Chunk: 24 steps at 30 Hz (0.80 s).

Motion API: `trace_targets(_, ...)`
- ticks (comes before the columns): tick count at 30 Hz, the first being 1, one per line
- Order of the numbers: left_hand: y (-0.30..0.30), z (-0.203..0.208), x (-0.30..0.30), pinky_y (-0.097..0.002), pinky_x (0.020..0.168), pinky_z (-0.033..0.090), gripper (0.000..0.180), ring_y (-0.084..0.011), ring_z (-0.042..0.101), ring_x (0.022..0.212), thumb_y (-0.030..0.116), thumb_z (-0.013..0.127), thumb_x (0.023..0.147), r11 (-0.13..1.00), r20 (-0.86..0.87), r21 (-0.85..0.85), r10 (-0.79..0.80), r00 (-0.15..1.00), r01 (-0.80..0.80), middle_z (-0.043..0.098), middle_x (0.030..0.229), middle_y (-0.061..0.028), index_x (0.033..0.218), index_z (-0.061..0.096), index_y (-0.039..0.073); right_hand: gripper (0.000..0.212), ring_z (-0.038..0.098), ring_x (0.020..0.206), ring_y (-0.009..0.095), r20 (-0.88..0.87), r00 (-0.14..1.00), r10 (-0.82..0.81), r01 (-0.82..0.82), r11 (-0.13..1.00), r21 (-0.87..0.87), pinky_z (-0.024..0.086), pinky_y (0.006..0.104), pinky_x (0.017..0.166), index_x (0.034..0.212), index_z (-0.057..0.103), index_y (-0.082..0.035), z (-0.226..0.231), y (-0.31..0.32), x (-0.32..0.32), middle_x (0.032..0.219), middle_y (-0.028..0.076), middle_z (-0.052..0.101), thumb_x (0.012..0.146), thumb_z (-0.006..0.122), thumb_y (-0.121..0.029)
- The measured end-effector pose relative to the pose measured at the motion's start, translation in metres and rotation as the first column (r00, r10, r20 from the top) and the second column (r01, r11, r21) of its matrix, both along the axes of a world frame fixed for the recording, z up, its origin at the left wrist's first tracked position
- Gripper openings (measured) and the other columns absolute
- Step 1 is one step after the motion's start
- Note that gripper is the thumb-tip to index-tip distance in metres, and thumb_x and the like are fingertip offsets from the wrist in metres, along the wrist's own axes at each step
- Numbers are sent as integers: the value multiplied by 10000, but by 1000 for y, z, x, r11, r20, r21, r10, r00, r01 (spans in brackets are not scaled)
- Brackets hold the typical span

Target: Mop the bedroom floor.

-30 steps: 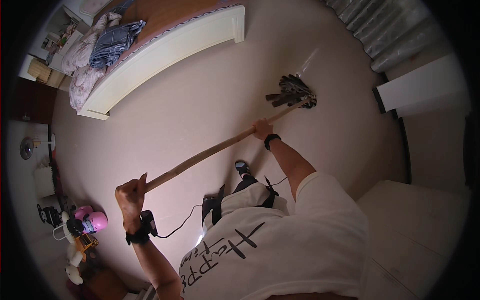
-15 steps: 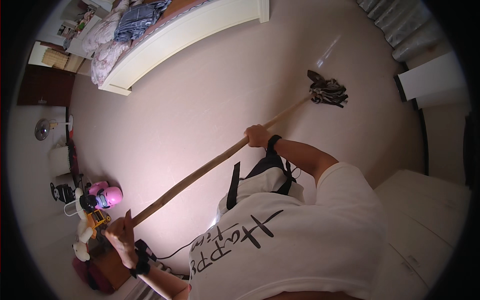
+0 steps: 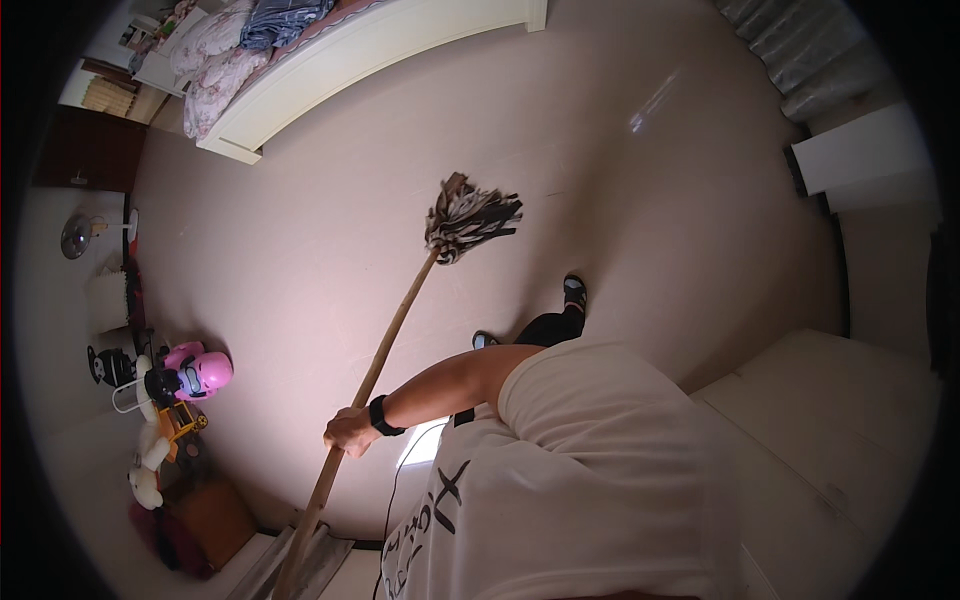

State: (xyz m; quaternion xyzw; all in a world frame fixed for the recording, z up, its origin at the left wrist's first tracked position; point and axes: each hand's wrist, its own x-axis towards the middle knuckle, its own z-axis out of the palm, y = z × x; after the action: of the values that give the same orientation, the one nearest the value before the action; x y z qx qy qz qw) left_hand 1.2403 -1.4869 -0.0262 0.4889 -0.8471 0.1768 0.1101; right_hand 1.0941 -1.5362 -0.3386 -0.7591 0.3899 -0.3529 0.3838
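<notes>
A string mop with brown, black and pale strands (image 3: 470,222) lies on the pinkish floor (image 3: 320,220), left of the middle and ahead of my feet. Its long wooden handle (image 3: 392,335) slants down to the lower left, where its upper end runs out past the picture's edge. My right hand (image 3: 350,431), with a black band at the wrist, is closed around the handle partway up. My right arm reaches across my body. My left hand is out of view.
A bed with a cream frame (image 3: 370,65) stands at the far left. Along the left are a pink toy (image 3: 205,371), other toys and a fan (image 3: 78,236). A white cabinet (image 3: 820,420) stands at the right. A cord (image 3: 392,480) hangs near my body.
The mop head has swept left across the floor, and the handle has turned steeper. My right hand has moved left and nearer with it. My left hand has left the view.
</notes>
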Motion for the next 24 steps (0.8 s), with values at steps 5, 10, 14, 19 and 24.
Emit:
trace_targets(5, -25, -37, -36, -315, 367, 224, 342, -129, 286, 371, 136, 552, 801, 996, -36, 35, -86, 996, 88, 366, 410, -88, 520, 452, -31, 101, 572, 713, 263, -105, 991, -86, 84, 996, -19, 455, 358, 631, 659, 541, -94, -6, 8, -8, 646, 65, 574, 562, 531, -119)
trace_targets(10, -66, -65, -73, -311, 366, 221, 347, -116, 282, 379, 148, 552, 804, 983, -101, 98, -144, 984, 154, 367, 405, -77, 524, 460, -35, 80, 567, 737, 245, -120, 932, -343, 354, 932, 80, 434, 359, 685, 637, 545, -114, -39, 44, -102, 661, 56, 576, 571, 535, -158)
trace_targets(14, -103, -78, -120, -308, 365, 220, 351, -106, 279, 385, 157, 552, 807, 959, -169, 176, -191, 967, 220, 368, 402, -69, 527, 468, -38, 175, 556, 705, 241, -189, 789, -585, 612, 774, 160, 403, 369, 684, 602, 538, -135, -69, 92, -229, 643, 46, 565, 627, 542, -308)
trace_targets(19, -96, -116, -244, -304, 365, 217, 358, -93, 275, 393, 169, 552, 810, 826, -280, 354, -355, 892, 439, 369, 397, -58, 531, 476, -42, 223, 547, 808, 193, -637, 464, -616, 858, 491, 150, 362, 431, 736, 760, 607, -180, -107, 199, -398, 723, -9, 588, 691, 535, -379)
trace_targets(24, 19, -186, -420, -278, 380, 195, 398, -76, 254, 436, 247, 560, 806, 481, -425, 537, -554, 716, 692, 302, 420, -7, 533, 486, -33, 140, 485, 920, 231, -786, 149, -600, 989, 86, 122, 371, 540, 708, 794, 613, -155, -134, 354, -526, 841, 31, 559, 704, 584, -258)
